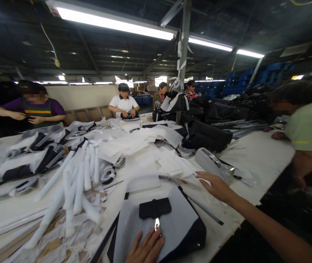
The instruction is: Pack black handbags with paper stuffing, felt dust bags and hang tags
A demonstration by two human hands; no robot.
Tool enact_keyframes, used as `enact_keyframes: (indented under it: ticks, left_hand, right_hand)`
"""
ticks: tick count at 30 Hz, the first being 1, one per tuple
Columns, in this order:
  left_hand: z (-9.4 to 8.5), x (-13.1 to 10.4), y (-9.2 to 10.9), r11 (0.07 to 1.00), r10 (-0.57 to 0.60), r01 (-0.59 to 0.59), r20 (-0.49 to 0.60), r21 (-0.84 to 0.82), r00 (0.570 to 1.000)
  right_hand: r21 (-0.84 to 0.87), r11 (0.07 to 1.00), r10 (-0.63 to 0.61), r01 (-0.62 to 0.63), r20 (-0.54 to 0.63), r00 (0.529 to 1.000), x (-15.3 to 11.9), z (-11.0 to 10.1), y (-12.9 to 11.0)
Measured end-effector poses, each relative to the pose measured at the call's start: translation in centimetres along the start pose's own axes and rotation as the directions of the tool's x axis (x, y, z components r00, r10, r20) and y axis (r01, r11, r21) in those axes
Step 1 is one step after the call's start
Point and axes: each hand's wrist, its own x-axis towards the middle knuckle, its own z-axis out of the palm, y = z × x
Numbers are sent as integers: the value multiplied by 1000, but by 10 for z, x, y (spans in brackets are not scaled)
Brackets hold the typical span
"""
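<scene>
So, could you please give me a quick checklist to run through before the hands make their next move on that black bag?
1. Left hand rests flat on the black bag wrapped in white tissue: ok.
2. Bag lies fully on the white table: not ok, its corner sits at the edge.
3. Right hand is open and holds nothing: ok.
4. Silver clasp under the black flap is shut: cannot tell.
5. Loose white paper rolls lie apart from the bag: ok.

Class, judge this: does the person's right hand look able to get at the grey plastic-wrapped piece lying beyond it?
Probably yes: the right hand is stretched out, fingers spread, just short of the grey wrapped piece, with only flat white sheets between.
</scene>
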Motion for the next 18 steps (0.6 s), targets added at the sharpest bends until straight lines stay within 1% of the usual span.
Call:
enact_keyframes:
  ticks: [5, 7, 9, 10, 12, 14, 16, 18]
  left_hand:
    - [-4, 2, -7, 993, 107, -108, 22, 53, 994]
    - [-6, 3, -5, 995, 83, -84, 19, 54, 996]
    - [-10, 6, 0, 999, 35, -35, -9, 20, 999]
    - [-14, 8, 3, 1000, 13, -13, -7, -9, 1000]
    - [-23, 13, 8, 997, -27, 32, 64, -76, 998]
    - [-32, 18, 11, 988, -65, 90, 184, -128, 981]
    - [-39, 21, 13, 978, -95, 139, 258, -159, 962]
    - [-41, 22, 14, 972, -114, 166, 280, -169, 953]
  right_hand:
    - [-125, 992, -1, 10, 67, 998, 28, 20, -33]
    - [-170, 985, 13, 4, 102, 995, 37, 23, -38]
    - [-204, 979, 26, 2, 133, 991, 41, 19, -39]
    - [-216, 976, 28, 3, 142, 989, 43, 15, -39]
    - [-228, 973, 18, 16, 147, 989, 43, 8, -39]
    - [-227, 973, -8, 44, 158, 987, 43, 5, -39]
    - [-221, 972, -39, 82, 193, 981, 41, 9, -40]
    - [-220, 969, -64, 115, 227, 972, 40, 21, -41]
